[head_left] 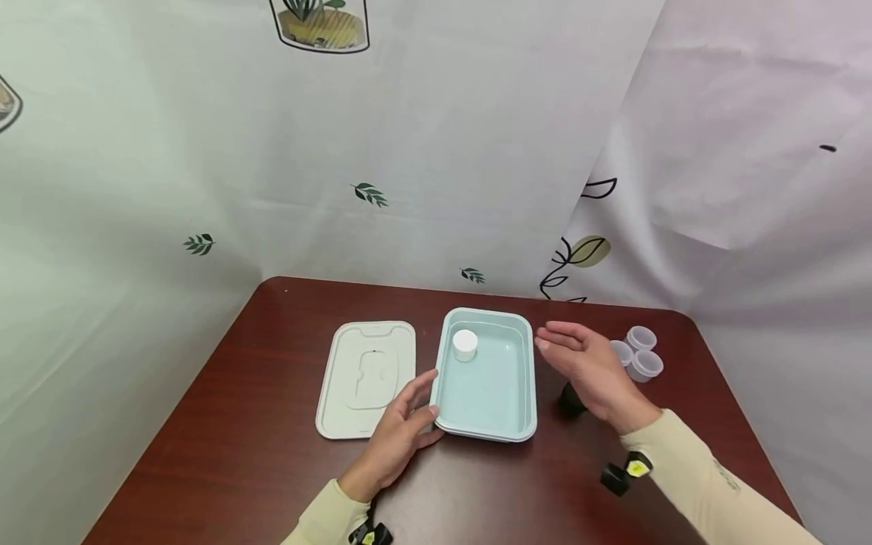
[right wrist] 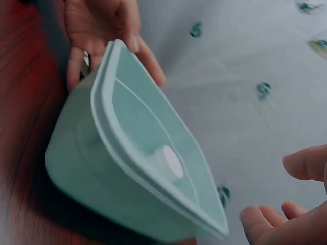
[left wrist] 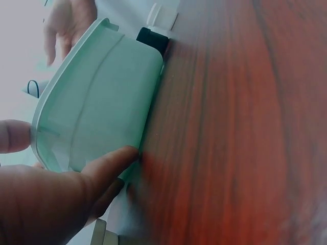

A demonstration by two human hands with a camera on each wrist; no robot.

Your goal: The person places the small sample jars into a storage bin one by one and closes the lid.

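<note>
A pale blue-green rectangular container (head_left: 487,386) stands on the table. Inside it, toward the far left, is a small white round jar (head_left: 465,344). My left hand (head_left: 402,435) holds the container's near left corner; its thumb is at the rim and its other fingers lie along the wall. To the right of the container, my right hand (head_left: 589,371) is raised with extended fingers, apart from the rim and holding nothing. Partly hidden under that hand is a small black object (head_left: 571,401), its kind unclear. The right wrist view shows the jar (right wrist: 172,162) inside the container.
A white rectangular lid (head_left: 344,371) lies flat to the container's left. Several small translucent round jars (head_left: 645,365) are grouped at the table's far right. Printed cloth (head_left: 436,151) hangs behind the brown table (head_left: 225,424).
</note>
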